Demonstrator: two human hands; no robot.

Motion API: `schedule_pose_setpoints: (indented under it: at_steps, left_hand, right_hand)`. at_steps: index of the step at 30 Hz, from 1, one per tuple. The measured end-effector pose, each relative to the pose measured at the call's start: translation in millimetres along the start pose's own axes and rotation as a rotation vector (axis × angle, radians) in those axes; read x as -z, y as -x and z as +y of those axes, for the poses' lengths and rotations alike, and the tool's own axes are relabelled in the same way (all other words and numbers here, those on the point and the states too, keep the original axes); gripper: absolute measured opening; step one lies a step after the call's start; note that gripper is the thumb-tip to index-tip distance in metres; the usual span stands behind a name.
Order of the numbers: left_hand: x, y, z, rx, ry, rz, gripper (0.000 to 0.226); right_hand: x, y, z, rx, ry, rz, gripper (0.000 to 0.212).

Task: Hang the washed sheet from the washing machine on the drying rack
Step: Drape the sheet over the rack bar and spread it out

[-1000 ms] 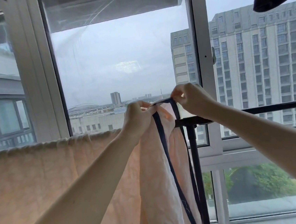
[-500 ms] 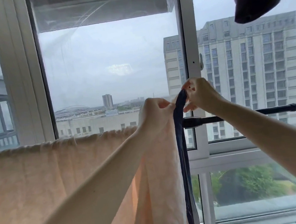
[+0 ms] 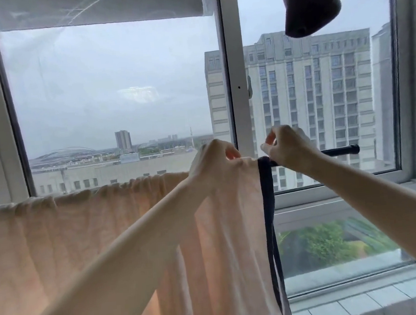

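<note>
**Sheet edge nearly seated on the rail**

Sheet [image 3: 87, 235], peach and rumpled, hung gathered along the drying rack, draped in front of the window [image 3: 119, 89]. A second before, its dark-trimmed end [image 3: 267, 202] had been held up above the black rail [image 3: 341, 150]; now that trim lay folded over the rail and dropped straight down, so the last corner looked almost hung, with only spreading left, by my guess. The left hand [image 3: 215, 160] pinched the peach cloth at the top fold, fingers curled into it. The right hand [image 3: 288, 147] sat just beside the trim, over the rail, thumb and fingertips drawn together; whether they nipped the trim itself I could not tell. A dark garment [image 3: 314, 2] hung overhead to the right, well apart from the hands.
</note>
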State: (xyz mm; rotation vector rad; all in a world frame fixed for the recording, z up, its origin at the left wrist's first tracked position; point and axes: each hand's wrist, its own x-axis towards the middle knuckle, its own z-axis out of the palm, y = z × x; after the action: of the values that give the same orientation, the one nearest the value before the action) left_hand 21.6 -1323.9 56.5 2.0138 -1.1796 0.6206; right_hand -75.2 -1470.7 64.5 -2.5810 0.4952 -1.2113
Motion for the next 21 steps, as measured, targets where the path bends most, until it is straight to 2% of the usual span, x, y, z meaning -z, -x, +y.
schedule_pose_setpoints:
  at_steps: [2,5,7,9,13,16,18,19,21]
  left_hand:
    - [1.1,0.3,-2.3,-0.004,-0.002,-0.017,0.004]
    - [-2.8,1.7,-3.2,0.011,-0.047,0.044,0.005]
    - [-5.7,2.3,-3.0,0.021,-0.063,0.073,0.005]
    - [-8.2,2.0,-4.1,0.024,-0.072,0.091,0.005]
    - [-10.9,-1.0,-4.5,0.02,-0.046,0.053,0.008]
    - [-17.6,-1.9,5.9,-0.025,-0.06,-0.032,0.026]
    - [-25.3,-0.4,14.9,-0.069,-0.108,-0.052,0.028]
    - [-28.8,1.5,18.9,-0.096,-0.142,-0.058,0.026]
    - [-32.4,5.0,22.1,-0.137,-0.173,-0.062,0.023]
  right_hand:
    - [-1.1,10.0,1.7,-0.044,0.096,-0.003,0.038]
    - [-6.0,22.4,-1.4,-0.142,0.186,-0.207,0.052]
    - [-10.7,26.7,-1.1,-0.198,-0.053,-0.297,0.047]
    - [-14.7,29.6,1.4,-0.266,-0.349,-0.285,0.033]
    - [-10.8,24.0,6.3,-0.303,-0.465,-0.153,0.021]
    - [1.4,17.9,9.8,-0.195,-0.339,0.06,0.015]
    - [5.7,21.0,19.3,-0.111,-0.172,0.185,0.012]
    - [6.9,23.9,27.6,-0.098,-0.068,0.189,0.013]
    - [9.5,32.9,39.5,-0.13,0.15,0.056,0.018]
